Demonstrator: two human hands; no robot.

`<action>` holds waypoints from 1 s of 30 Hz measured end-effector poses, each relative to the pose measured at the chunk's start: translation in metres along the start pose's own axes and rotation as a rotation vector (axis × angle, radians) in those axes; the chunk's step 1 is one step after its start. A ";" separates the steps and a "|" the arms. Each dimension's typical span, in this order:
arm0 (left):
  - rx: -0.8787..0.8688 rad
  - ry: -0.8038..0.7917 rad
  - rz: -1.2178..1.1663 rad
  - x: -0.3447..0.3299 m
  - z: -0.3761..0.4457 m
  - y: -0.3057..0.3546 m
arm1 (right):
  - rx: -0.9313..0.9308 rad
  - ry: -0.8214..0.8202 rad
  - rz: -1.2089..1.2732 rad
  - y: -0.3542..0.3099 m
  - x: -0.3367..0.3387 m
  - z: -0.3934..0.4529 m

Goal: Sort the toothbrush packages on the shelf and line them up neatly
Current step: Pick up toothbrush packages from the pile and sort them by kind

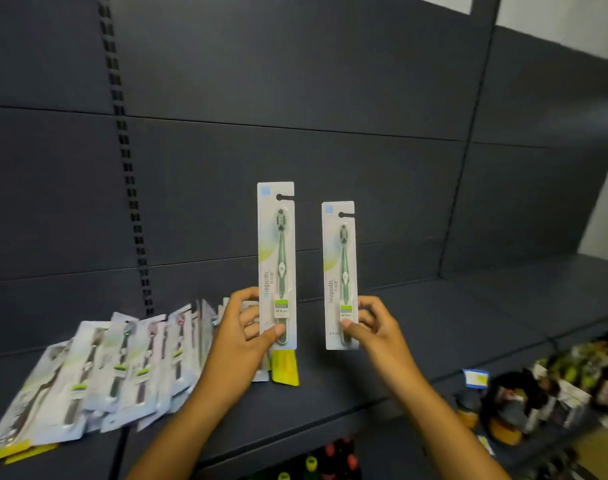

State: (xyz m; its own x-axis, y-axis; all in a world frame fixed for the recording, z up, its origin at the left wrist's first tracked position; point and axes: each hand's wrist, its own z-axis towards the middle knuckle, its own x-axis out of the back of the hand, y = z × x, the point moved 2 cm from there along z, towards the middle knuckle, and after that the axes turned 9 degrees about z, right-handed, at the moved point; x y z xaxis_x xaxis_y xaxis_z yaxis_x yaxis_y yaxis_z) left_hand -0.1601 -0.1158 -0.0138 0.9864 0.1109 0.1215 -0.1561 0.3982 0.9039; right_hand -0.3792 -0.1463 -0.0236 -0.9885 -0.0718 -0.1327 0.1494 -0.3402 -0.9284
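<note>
I hold two white toothbrush packages upright above the dark shelf, each with a green brush inside. My left hand grips the lower end of the taller-looking package. My right hand pinches the bottom of the other package, a hand's width to the right. A fanned row of several toothbrush packages lies overlapping on the shelf at the left, partly behind my left forearm. A yellow-green package end sticks out below my left hand.
The dark back panel rises behind the shelf, with a slotted upright at the left. The shelf runs on to the right. Below its front edge, a lower shelf holds bottles and jars, and a blue price tag hangs on the edge.
</note>
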 end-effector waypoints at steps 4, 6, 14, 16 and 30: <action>-0.012 -0.083 -0.040 -0.094 0.013 0.005 | 0.017 0.084 -0.053 -0.014 0.095 -0.004; -0.017 -0.107 -0.061 -0.137 0.018 0.008 | 0.031 0.114 -0.079 -0.021 0.139 -0.003; -0.023 -0.160 -0.110 -0.276 0.041 0.022 | 0.066 0.196 -0.137 -0.051 0.282 0.012; -0.022 -0.170 -0.116 -0.302 0.050 0.022 | 0.065 0.206 -0.134 -0.052 0.306 0.018; -0.007 -0.163 -0.155 -0.467 0.162 -0.021 | 0.027 0.215 -0.133 -0.020 0.453 0.135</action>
State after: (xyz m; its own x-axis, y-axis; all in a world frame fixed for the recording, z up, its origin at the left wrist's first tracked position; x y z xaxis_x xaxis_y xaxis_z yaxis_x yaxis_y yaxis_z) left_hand -0.6091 -0.3233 -0.0234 0.9938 -0.1012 0.0463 -0.0013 0.4054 0.9141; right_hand -0.8269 -0.2984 -0.0178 -0.9809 0.1756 -0.0831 0.0148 -0.3587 -0.9334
